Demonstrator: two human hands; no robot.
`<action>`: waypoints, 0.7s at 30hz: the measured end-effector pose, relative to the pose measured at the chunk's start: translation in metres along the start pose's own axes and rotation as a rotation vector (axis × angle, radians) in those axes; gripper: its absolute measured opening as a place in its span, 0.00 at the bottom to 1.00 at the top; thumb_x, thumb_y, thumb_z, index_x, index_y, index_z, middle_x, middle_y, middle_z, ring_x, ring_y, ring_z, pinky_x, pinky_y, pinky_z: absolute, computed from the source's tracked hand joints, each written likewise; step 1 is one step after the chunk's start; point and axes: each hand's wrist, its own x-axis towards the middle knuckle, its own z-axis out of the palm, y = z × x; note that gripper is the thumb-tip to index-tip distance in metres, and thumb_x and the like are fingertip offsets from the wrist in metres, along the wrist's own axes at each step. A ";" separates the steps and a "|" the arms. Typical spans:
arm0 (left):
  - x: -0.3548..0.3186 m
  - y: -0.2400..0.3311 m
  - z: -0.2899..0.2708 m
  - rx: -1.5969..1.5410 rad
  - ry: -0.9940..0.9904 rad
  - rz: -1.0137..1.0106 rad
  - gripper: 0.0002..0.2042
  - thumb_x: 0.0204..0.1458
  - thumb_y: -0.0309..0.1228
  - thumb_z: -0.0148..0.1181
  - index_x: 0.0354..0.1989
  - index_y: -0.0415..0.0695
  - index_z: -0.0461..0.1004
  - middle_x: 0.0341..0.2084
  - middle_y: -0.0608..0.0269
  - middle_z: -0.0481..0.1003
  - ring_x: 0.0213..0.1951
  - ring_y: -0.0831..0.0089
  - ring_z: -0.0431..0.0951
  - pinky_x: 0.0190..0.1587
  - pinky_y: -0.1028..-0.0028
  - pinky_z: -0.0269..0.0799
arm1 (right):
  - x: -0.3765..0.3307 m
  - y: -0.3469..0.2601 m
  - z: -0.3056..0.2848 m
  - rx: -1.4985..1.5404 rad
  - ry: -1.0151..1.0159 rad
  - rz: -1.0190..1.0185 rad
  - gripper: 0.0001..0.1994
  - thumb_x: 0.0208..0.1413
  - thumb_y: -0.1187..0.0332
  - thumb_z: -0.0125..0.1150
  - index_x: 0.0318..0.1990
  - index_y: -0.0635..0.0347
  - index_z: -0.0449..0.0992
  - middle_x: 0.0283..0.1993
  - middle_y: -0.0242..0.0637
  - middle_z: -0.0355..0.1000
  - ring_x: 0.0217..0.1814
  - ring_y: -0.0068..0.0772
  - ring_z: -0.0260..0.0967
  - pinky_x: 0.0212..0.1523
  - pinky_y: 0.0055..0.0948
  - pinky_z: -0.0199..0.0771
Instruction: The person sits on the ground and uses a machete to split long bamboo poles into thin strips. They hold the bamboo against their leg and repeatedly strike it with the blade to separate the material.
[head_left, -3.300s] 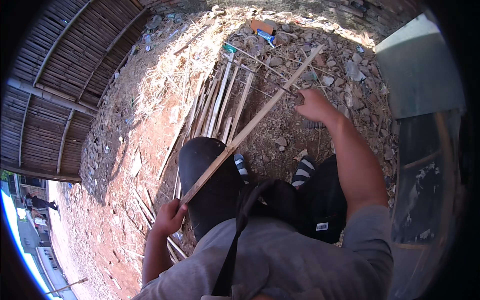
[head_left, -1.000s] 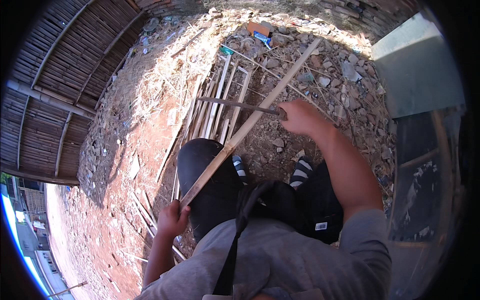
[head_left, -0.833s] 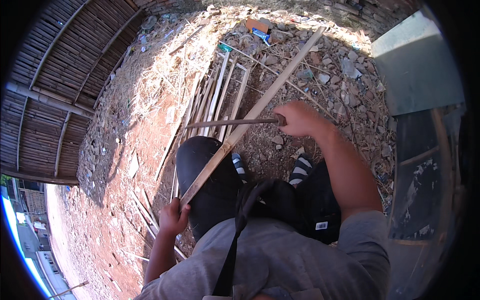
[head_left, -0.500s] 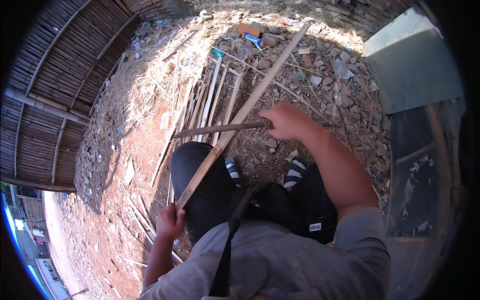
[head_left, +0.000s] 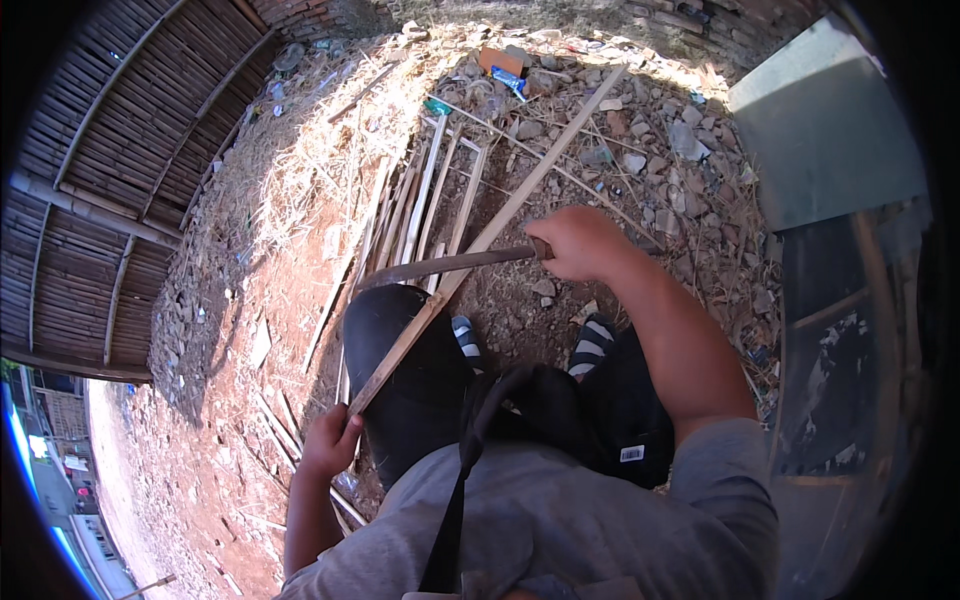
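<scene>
A long, pale bamboo slat (head_left: 535, 180) slants over my left thigh, from my left hand up to the rubble at the far right. Its near end is pinched in my left hand (head_left: 330, 442), with the fingers closed round it. My right hand (head_left: 582, 245) grips the short handle of a machete (head_left: 430, 268). The dark, slightly curved blade lies across the slat just beyond my knee, its tip pointing left. Whether the edge bites into the slat cannot be made out.
More split slats (head_left: 425, 190) lie on the ground ahead of my left knee, others (head_left: 285, 435) beside my left hand. Stones and litter (head_left: 660, 170) spread at the far right. A woven bamboo wall (head_left: 120, 130) stands left, a grey-green panel (head_left: 830, 130) right.
The slat has slid slightly back toward me, and its far end is lower. The machete's tip has dipped and shifted a little right. My left hand has moved slightly left.
</scene>
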 end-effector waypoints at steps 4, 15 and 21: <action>0.002 -0.006 -0.001 -0.002 0.008 -0.005 0.24 0.61 0.48 0.57 0.25 0.37 0.66 0.17 0.43 0.69 0.23 0.41 0.71 0.27 0.54 0.65 | 0.005 0.049 0.011 0.211 0.098 0.145 0.15 0.50 0.63 0.65 0.44 0.61 0.79 0.38 0.49 0.79 0.41 0.51 0.77 0.43 0.45 0.76; 0.003 0.000 -0.002 0.101 0.015 -0.008 0.23 0.60 0.48 0.58 0.25 0.38 0.67 0.16 0.43 0.69 0.25 0.40 0.74 0.28 0.52 0.66 | 0.001 0.025 0.010 0.088 0.123 0.185 0.15 0.49 0.64 0.66 0.45 0.57 0.80 0.39 0.47 0.79 0.41 0.52 0.77 0.44 0.45 0.77; 0.009 -0.006 -0.002 0.114 0.019 -0.015 0.21 0.58 0.46 0.60 0.25 0.40 0.67 0.16 0.45 0.70 0.25 0.41 0.74 0.28 0.52 0.66 | 0.004 0.065 0.011 0.205 0.279 0.306 0.14 0.50 0.63 0.67 0.43 0.59 0.79 0.38 0.45 0.79 0.40 0.49 0.78 0.42 0.45 0.76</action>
